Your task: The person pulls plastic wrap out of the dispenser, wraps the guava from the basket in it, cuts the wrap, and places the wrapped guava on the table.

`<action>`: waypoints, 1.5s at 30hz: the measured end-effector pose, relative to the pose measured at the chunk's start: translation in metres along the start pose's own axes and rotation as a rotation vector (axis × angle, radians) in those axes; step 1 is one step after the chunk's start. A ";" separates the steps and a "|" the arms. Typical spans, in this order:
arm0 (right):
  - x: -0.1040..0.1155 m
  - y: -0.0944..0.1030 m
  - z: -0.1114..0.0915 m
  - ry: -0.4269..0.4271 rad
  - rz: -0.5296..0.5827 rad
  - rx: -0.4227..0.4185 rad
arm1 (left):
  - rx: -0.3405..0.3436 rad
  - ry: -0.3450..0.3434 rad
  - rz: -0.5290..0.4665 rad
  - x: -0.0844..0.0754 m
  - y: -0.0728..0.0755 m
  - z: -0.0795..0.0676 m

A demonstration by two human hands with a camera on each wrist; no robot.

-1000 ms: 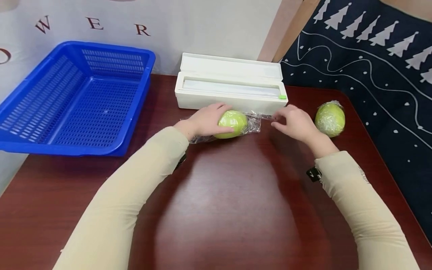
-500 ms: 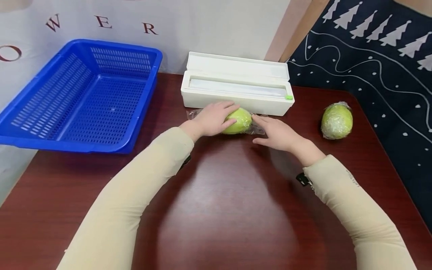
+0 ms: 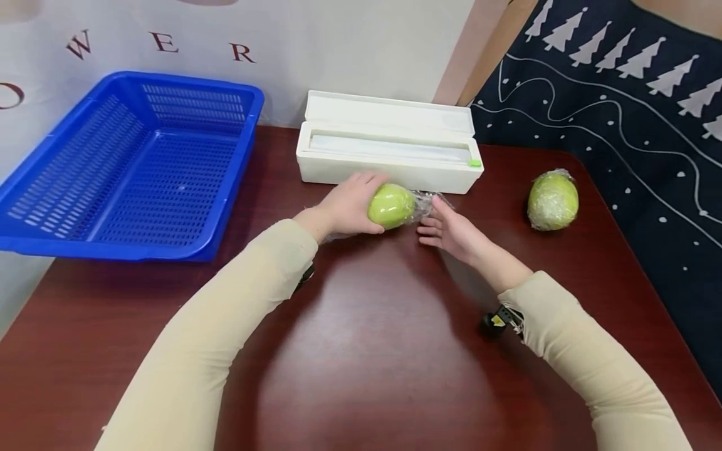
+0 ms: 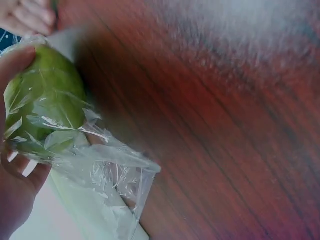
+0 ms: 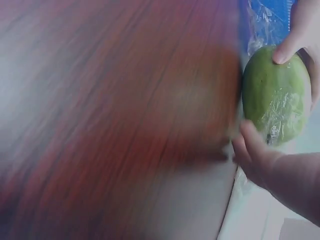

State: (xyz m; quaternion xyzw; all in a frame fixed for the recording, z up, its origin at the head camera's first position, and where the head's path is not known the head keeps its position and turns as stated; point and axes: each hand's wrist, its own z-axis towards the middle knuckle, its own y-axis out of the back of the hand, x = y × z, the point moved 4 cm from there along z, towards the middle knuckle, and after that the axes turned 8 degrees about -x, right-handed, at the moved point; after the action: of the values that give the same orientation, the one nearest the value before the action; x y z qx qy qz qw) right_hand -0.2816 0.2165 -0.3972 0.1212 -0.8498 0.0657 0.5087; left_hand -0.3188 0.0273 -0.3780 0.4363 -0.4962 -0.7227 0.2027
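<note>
A green, oval, melon-like fruit (image 3: 391, 206) is loosely wrapped in clear cling film, lying near the front of the white box. My left hand (image 3: 352, 203) grips its left end, with the thumb on the near side. In the left wrist view, a loose flap of cling film (image 4: 117, 172) sticks out past the fruit (image 4: 52, 95). At the other end, my right hand (image 3: 454, 232) has its fingers apart beside a second film end (image 3: 424, 205). The right wrist view shows those fingertips close to the fruit (image 5: 272, 95); whether they touch the film is unclear.
Behind the fruit stands a white cling film box (image 3: 389, 172) with its lid raised and a green slider at its right end. Another film-wrapped green fruit (image 3: 553, 200) rests at the table's right. On the left is a blue perforated basket (image 3: 231, 188).
My right hand has come leftward from beyond the film end to beside the fruit, turning so its fingers spread apart. My left hand stays around the fruit, which now shows more of its end.
</note>
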 end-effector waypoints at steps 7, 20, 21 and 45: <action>0.005 -0.006 0.006 0.197 -0.201 -0.148 | 0.027 0.020 -0.132 -0.003 -0.002 -0.003; 0.018 -0.025 0.009 0.588 -0.963 -0.053 | 0.089 0.009 -0.193 -0.006 0.003 -0.004; 0.020 -0.029 0.009 0.613 -0.991 -0.055 | 0.092 0.014 -0.195 -0.006 0.003 -0.005; 0.024 -0.039 0.016 0.547 -1.092 -0.155 | 0.280 0.339 0.218 0.056 0.014 -0.052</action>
State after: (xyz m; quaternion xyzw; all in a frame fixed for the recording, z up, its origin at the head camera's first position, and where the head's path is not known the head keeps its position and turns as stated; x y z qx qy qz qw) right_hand -0.2956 0.1719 -0.3836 0.4802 -0.5059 -0.2377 0.6760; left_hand -0.3075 -0.0474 -0.3962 0.5188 -0.5946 -0.5374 0.2975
